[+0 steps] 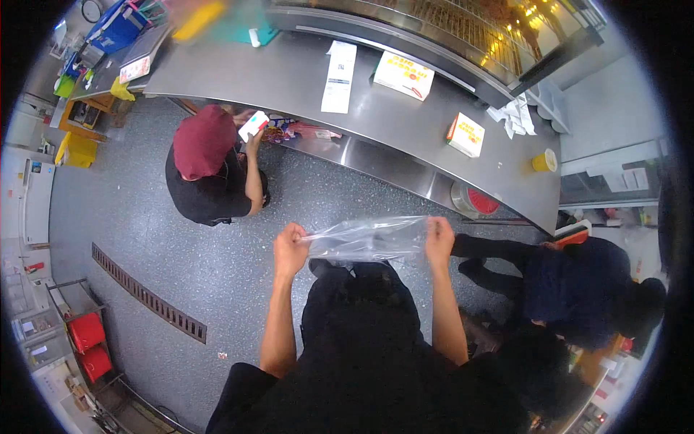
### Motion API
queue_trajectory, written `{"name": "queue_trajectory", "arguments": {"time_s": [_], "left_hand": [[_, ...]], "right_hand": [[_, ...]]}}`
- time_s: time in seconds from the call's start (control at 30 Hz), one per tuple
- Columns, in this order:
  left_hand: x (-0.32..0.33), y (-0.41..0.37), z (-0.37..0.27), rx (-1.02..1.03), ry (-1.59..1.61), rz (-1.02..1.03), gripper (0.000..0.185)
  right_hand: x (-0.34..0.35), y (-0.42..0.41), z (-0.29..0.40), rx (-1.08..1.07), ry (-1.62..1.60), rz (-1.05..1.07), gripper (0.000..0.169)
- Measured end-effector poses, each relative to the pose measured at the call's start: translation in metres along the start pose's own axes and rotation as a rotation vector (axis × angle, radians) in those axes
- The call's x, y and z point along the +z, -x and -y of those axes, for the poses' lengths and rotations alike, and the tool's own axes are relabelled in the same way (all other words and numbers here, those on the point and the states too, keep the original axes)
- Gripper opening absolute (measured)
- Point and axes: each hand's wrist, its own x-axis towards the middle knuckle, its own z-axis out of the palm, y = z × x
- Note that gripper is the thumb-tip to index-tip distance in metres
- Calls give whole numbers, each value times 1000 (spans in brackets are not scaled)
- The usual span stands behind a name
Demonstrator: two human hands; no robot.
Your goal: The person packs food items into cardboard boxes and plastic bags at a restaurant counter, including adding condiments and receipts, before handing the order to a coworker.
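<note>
A clear plastic bag [371, 238] is stretched sideways in front of my body, above the floor. My left hand [291, 249] pinches its left end between thumb and fingers. At the opposite end, my right hand [439, 238] grips the bag with curled fingers. The film looks thin and see-through, and I cannot tell whether anything is inside it. Beyond it runs a stainless steel counter [282, 70], which carries a paper slip [339, 78], a larger printed carton [404, 75] and a smaller printed carton [466, 135].
A person in a red cap [203, 142] crouches at the counter's lower shelf, holding a white box [254, 126]. Another person in dark clothes [574, 293] bends close on my right. A yellow tub [544, 160] stands near the counter's right end. A drain grate [149, 293] crosses the floor.
</note>
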Motion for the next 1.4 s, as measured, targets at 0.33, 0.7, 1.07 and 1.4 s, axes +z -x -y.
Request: {"name": "queue_trajectory", "arguments": {"time_s": [0.33,0.7,1.07,1.4], "left_hand": [[58,12,-83,456,-87,186,25],[-7,-26,53,-174,-725,175,22],[37,-21,30,516,-803,128,26],[-28,-6,-105,479,4,-500,19]], "right_hand": [[47,43,106,-263,276,241,72],[34,56,29,269,476,344,47],[-18,27,99,-171,305,-34,65],[-55,33,173,-193,-286,-247,53]]}}
